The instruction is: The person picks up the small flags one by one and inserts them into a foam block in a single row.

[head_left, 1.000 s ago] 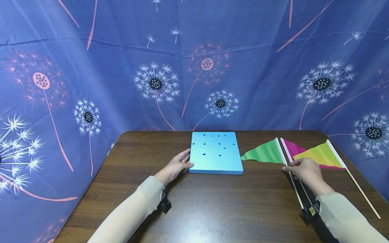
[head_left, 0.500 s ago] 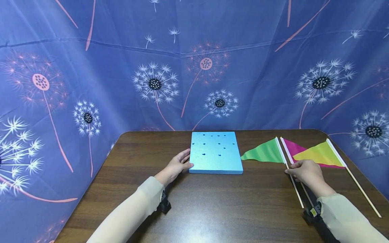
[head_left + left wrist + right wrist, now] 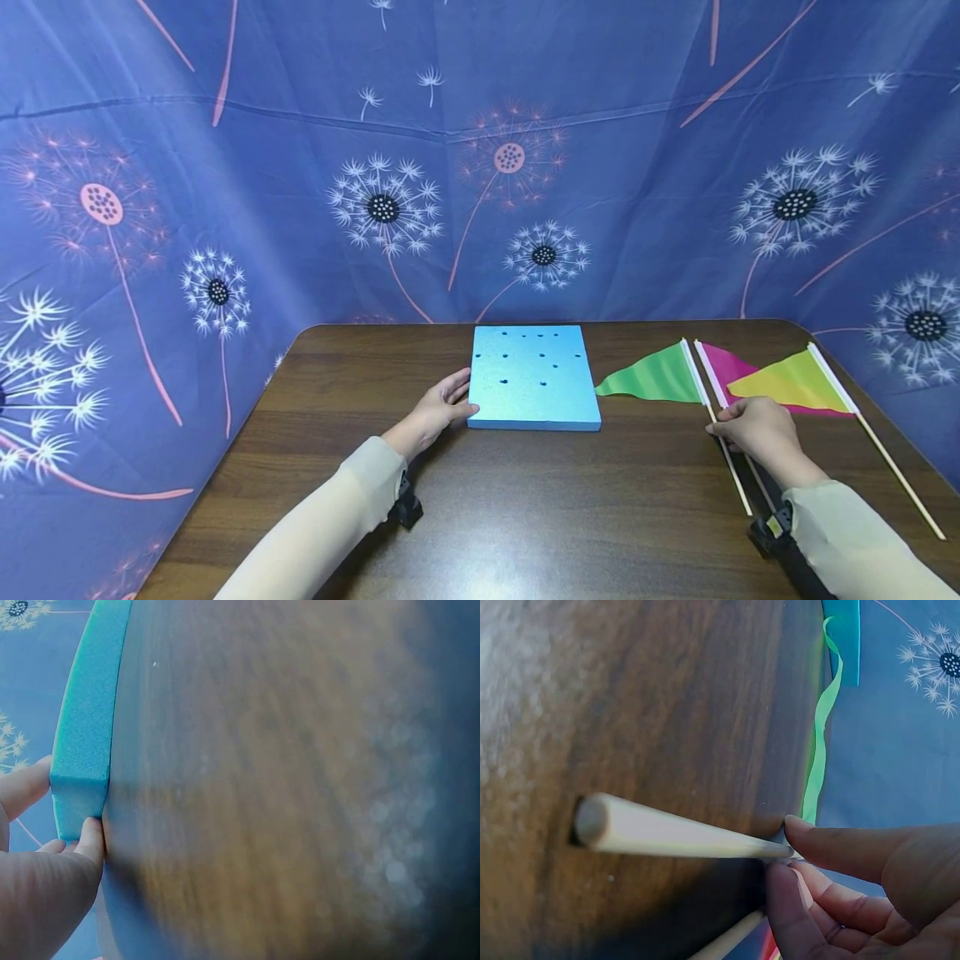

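Observation:
My left hand (image 3: pixel 431 414) touches the left side of a blue foam block (image 3: pixel 534 379) with small holes in its top. Its fingers are fairly straight along that side, with the thumb by the front corner. In the left wrist view, fingertips press the block's corner (image 3: pixel 79 795). My right hand (image 3: pixel 757 433) pinches the white stick of a green triangular flag (image 3: pixel 656 377) between thumb and fingertips. The right wrist view shows the stick's round end (image 3: pixel 592 823) pointing at the camera. Under that hand passes the stick of a magenta flag (image 3: pixel 723 367), partly hidden.
A yellow flag (image 3: pixel 787 379) lies across the magenta one, its stick running toward the right front. The wooden table (image 3: pixel 360 375) ends at the back against a blue dandelion-print cloth (image 3: pixel 637 208). The green flag's tip lies right beside the block.
My right hand has shifted slightly right and toward me, its fingertips closing on the green flag's stick. The left hand and the block stay in place.

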A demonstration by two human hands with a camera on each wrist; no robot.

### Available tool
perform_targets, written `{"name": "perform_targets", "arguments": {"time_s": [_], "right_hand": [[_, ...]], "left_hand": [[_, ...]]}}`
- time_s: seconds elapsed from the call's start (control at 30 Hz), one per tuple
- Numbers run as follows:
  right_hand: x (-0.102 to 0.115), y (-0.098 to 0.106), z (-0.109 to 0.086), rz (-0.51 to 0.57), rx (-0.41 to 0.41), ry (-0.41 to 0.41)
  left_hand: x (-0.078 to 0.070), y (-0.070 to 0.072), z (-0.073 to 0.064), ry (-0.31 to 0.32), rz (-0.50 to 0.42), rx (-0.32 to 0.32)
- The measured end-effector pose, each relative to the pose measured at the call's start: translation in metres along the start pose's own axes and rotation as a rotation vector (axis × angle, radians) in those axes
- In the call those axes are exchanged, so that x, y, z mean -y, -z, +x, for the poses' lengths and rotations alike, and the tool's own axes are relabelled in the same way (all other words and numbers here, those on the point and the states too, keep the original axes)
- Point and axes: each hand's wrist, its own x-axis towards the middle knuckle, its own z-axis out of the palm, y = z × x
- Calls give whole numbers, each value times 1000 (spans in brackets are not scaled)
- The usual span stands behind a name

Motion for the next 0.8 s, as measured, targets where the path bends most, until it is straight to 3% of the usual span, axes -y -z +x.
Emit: {"name": "perform_targets", "arguments": {"time_s": [0.8], "right_hand": [[1, -3, 2, -16, 42, -13]], "left_hand": [[3, 1, 3, 7, 12, 3]]}}
